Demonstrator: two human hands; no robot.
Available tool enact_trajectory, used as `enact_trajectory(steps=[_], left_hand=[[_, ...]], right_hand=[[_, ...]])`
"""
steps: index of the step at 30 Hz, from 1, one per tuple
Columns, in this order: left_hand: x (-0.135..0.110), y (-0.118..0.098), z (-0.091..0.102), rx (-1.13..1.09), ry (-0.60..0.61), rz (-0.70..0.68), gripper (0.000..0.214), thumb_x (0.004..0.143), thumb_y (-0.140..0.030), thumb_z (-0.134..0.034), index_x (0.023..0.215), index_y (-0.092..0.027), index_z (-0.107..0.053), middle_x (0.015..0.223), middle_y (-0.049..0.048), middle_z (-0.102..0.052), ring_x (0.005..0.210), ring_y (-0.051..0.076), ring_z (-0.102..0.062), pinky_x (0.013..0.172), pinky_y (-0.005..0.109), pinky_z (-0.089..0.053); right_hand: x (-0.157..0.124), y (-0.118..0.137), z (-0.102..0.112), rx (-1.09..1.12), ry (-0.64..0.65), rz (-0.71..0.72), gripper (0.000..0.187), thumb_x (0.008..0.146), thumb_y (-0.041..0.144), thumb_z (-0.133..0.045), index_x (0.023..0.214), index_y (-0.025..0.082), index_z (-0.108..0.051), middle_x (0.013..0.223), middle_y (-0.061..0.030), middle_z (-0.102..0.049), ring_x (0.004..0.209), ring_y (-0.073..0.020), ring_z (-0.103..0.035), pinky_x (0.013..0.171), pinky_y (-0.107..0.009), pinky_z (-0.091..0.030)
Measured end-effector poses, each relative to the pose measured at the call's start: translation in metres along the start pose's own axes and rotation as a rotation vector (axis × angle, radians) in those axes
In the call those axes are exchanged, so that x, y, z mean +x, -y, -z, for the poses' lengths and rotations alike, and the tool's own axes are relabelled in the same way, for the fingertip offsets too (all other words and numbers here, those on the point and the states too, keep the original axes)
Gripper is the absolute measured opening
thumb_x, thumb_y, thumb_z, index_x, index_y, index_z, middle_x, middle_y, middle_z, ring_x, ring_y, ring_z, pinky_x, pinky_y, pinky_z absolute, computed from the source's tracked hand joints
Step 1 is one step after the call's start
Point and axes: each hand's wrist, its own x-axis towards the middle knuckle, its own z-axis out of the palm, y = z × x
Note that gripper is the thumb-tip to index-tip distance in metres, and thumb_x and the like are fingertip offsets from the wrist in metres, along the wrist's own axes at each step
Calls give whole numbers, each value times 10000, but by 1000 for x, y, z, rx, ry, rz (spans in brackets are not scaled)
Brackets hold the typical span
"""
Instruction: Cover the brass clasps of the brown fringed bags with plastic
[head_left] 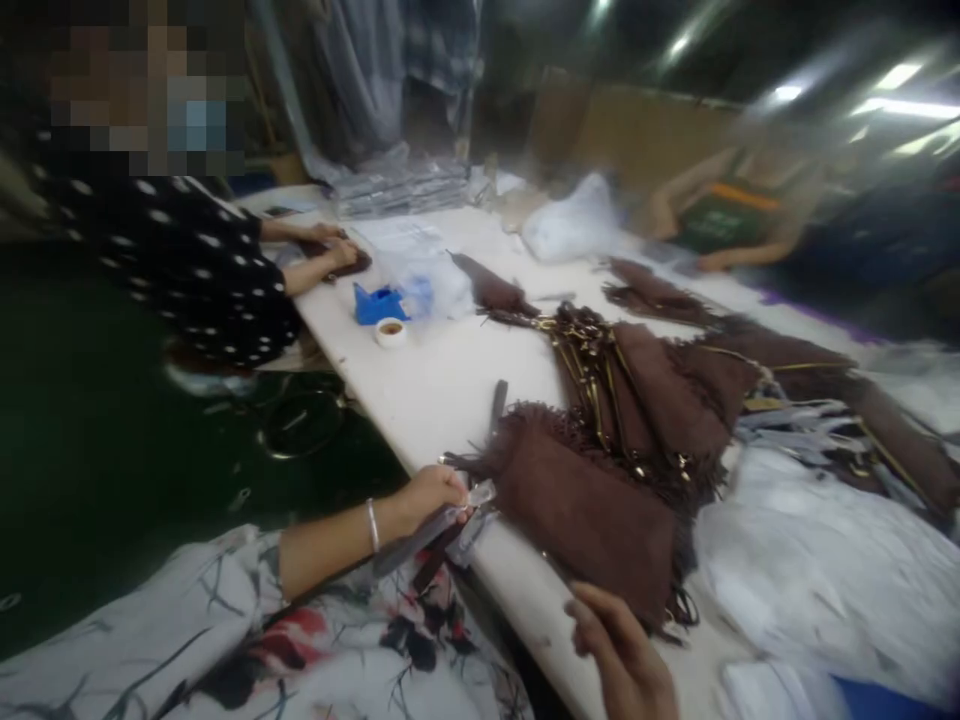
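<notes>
A brown fringed bag lies on the near edge of the white table. My left hand is closed on a long grey flat tool at the bag's left end; a bangle is on that wrist. At the bottom of the view, my right hand curls its fingers at the bag's near corner, blurred by motion. Behind this bag is a heap of more brown bags with gold chains.
A person in a dotted top works at the far left with both hands on a brown piece. Another person sits at the far side. A blue object, a tape roll, plastic bags and white sheets lie on the table.
</notes>
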Motion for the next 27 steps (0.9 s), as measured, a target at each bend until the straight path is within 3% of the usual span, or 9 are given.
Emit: enact_trajectory(steps=[2,4,8,19,27], left_hand=[[-1,4,0,-41,34,-7,141,617,-237,-663,712,-135,-636,628,61,-682,540,157,-604,508,229,-422],[-2,6,0,-75,55,-16,145,626,-233,-666,729,-135,-638,609,53,-675,527,151,-598,500,224,-415],[-3,3,1,-130,54,-33,148,632,-230,-681,735,-139,-627,584,35,-662,521,150,-597,511,229,-418],[-3,7,1,-74,-3,-141,125,623,-205,-670,719,-143,-618,620,26,-663,571,158,-603,541,237,-418],[-5,11,6,-71,58,-54,173,582,-156,-628,753,-139,-640,623,24,-675,555,169,-603,529,247,-412]], right_hand=[[21,36,-54,50,186,71,321,821,472,-621,995,211,-691,703,4,-617,649,-148,-569,633,-232,-482],[41,58,-91,93,301,121,275,850,427,-584,957,201,-697,710,5,-621,614,-130,-535,600,-220,-454],[65,69,-126,110,417,150,262,864,355,-528,992,197,-692,781,-11,-679,608,-128,-547,585,-219,-438],[70,94,-139,-348,346,159,328,848,223,-427,994,253,-718,616,26,-660,551,-156,-602,567,-226,-397],[68,95,-141,-521,372,186,256,891,232,-441,942,266,-690,731,7,-710,658,-168,-651,566,-213,-357]])
